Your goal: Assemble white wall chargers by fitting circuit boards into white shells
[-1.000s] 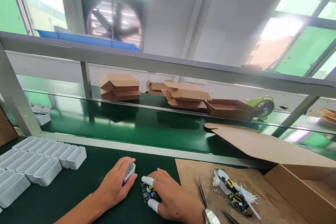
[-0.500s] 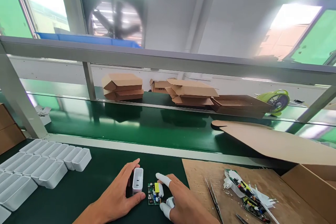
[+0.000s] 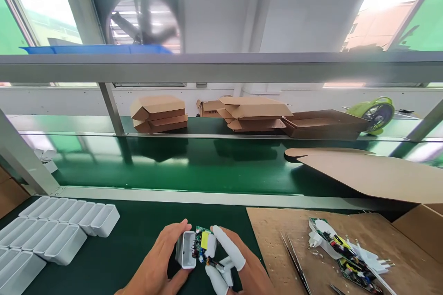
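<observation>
While the white case (image 3: 188,250) is gripped by the left hand (image 3: 162,259), the circuit board (image 3: 201,245), pinched in the right hand (image 3: 249,263), has been brought to its right rim, gap nearly gone.

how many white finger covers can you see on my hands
2, both on your right hand: an index-finger cover and a thumb cover. That hand's other fingers are largely hidden, so more covers may be too.
</observation>
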Available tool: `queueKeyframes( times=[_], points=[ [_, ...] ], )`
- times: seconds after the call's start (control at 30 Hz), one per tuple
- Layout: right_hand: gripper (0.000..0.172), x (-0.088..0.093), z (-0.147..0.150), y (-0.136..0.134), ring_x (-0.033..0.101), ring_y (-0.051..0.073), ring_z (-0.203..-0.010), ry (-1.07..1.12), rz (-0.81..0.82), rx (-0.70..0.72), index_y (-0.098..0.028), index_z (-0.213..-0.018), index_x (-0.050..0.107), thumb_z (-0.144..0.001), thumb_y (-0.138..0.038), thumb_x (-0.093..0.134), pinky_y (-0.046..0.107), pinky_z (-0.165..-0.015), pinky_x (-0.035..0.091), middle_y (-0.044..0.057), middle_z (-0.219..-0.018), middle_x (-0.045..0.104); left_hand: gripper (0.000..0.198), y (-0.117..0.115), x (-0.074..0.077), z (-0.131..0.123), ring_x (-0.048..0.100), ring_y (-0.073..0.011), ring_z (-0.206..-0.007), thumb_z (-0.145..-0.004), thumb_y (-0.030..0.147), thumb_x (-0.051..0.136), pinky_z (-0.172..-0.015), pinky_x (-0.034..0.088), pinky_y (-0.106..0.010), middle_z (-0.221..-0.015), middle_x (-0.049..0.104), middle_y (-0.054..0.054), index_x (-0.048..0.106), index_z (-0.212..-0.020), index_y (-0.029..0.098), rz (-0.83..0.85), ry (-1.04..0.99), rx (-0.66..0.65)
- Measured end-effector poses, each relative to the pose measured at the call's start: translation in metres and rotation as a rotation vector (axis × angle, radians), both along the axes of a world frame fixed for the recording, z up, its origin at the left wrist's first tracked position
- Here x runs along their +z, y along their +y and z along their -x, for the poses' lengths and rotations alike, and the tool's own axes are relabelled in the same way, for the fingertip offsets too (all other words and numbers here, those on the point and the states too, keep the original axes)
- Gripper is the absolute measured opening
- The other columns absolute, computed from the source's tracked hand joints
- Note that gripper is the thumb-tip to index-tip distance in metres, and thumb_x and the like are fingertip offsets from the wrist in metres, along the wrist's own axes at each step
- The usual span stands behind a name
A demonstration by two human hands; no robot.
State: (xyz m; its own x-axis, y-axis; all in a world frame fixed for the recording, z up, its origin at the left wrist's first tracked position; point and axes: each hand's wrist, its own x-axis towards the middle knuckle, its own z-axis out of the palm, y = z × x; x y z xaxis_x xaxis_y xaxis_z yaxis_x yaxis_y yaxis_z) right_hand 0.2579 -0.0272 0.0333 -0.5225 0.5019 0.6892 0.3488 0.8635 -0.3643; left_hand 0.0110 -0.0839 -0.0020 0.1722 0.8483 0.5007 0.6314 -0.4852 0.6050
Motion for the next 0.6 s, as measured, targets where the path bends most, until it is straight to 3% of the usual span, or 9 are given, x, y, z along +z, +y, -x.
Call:
queueKeyframes(
  times=[0.17, 0.33, 0.6],
  points=[
    [0.072, 0.0023, 0.0031, -0.0030, 0.075, 0.026, -0.111, -0.120, -0.055, 0.025, -0.016, -0.154, 0.038, -0.084, -0.006, 0.048, 0.036, -0.095, 0.063, 0.016, -0.134, 0.071, 0.070, -0.0014, -0.0006, -0.0021, 0.055, -0.0324, -0.141, -0.099, 0.016, 0.058, -0.115, 0.052, -0.052, -0.153, 0.060, -0.012, 0.030, -0.162, 0.030, -0.025, 0.068, 0.055],
    [0.078, 0.0067, 0.0037, -0.0066, 0.072, 0.030, -0.116, -0.180, -0.072, 0.032, -0.013, -0.152, 0.040, -0.074, -0.004, 0.047, 0.040, -0.098, 0.063, 0.018, -0.136, 0.070, 0.074, -0.0027, -0.0024, -0.0022, 0.052, -0.0313, -0.142, -0.097, 0.009, 0.053, -0.115, 0.051, -0.051, -0.154, 0.058, -0.011, 0.028, -0.164, 0.029, -0.019, 0.100, 0.057],
    [0.080, 0.0047, 0.0107, -0.0071, 0.075, 0.030, -0.108, -0.185, -0.071, -0.002, -0.013, -0.155, 0.037, -0.076, -0.006, 0.048, 0.041, -0.092, 0.065, 0.018, -0.130, 0.073, 0.074, -0.0047, -0.0028, -0.0046, 0.053, -0.0296, -0.141, -0.096, 0.008, 0.054, -0.115, 0.052, -0.048, -0.152, 0.060, -0.010, 0.031, -0.162, 0.030, 0.004, 0.115, 0.073]
  ],
)
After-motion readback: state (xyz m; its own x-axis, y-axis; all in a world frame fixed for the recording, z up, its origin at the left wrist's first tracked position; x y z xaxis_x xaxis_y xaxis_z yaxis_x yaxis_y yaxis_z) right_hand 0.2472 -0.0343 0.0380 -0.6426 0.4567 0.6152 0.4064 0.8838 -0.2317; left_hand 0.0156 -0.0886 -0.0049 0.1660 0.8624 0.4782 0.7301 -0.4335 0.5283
